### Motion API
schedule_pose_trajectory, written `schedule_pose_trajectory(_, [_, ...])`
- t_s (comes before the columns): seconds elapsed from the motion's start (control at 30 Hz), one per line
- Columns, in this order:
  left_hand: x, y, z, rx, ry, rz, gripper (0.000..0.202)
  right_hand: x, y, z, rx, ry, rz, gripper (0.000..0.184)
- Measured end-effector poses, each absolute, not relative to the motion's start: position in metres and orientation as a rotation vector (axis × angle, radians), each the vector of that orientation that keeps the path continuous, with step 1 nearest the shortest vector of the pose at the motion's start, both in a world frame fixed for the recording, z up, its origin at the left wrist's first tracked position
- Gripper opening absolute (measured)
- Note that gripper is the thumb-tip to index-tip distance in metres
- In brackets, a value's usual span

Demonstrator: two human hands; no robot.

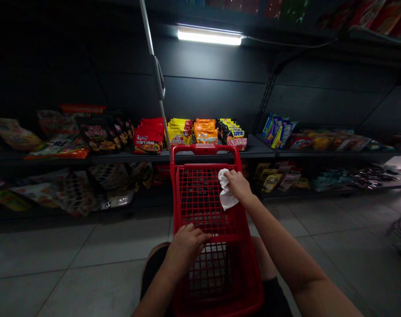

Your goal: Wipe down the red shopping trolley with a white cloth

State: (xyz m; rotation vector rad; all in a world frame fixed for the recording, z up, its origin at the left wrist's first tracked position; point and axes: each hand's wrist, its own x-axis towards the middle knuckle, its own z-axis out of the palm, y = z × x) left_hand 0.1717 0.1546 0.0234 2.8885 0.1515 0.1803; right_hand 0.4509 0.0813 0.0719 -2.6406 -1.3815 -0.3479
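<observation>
A red plastic shopping cart (pixel 250 264) with a mesh grid stands between my knees. My right hand (pixel 239 187) is closed round a crumpled white wipe (pixel 227 199), held against the upper right of the grid. The wipe's lower end hangs loose over the mesh. Lower down on the left, my left hand (pixel 189 242) has its fingers curled over the grid's lower bar, gripping the cart. At the far end rises the cart's red handle frame (pixel 203 149).
Beyond the cart runs a dark shelf (pixel 253 152) with red, yellow and orange noodle packets (pixel 205 131). More bagged snacks (pixel 111 176) lie on the lower shelf. A metal pole (pixel 149 35) slants up on the cart's left. A tube light (pixel 209 36) glows above the tiled floor (pixel 98 255).
</observation>
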Motion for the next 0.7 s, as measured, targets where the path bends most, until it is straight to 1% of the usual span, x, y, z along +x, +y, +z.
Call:
schedule_pose_trajectory(0.07, [0.173, 0.156, 0.025, 2.899, 0.134, 0.17, 0.028, 0.454, 0.077, 0.071, -2.654, -1.281, -0.332, 0.025])
schedule_pose_trajectory(0.13, [0.175, 0.156, 0.024, 2.917, 0.112, 0.173, 0.028, 0.44, 0.093, 0.067, -2.576, -1.296, -0.297, 0.022])
schedule_pose_trajectory(0.27, [0.176, 0.155, 0.02, 2.972, 0.107, 0.192, 0.024, 0.376, 0.153, 0.05, -2.221, -1.613, -0.198, 0.022])
schedule_pose_trajectory(0.33, [0.177, 0.153, 0.018, 3.002, 0.147, 0.201, 0.022, 0.345, 0.176, 0.043, -2.05, -1.802, -0.227, 0.026])
schedule_pose_trajectory(0.4, [0.176, 0.152, 0.017, 3.021, 0.193, 0.191, 0.02, 0.33, 0.182, 0.04, -1.978, -1.924, -0.282, 0.029])
schedule_pose_trajectory(0.5, [0.174, 0.153, 0.018, 3.003, 0.181, 0.177, 0.017, 0.347, 0.156, 0.044, -2.067, -1.96, -0.284, 0.027])
schedule_pose_trajectory(0.53, [0.173, 0.154, 0.018, 2.986, 0.162, 0.187, 0.02, 0.361, 0.14, 0.047, -2.134, -1.926, -0.276, 0.025])
schedule_pose_trajectory(0.63, [0.171, 0.157, 0.018, 2.938, 0.109, 0.243, 0.033, 0.41, 0.085, 0.056, -2.405, -1.658, -0.301, 0.019])
schedule_pose_trajectory(0.7, [0.171, 0.158, 0.017, 2.926, 0.082, 0.271, 0.034, 0.43, 0.056, 0.059, -2.54, -1.437, -0.334, 0.018])
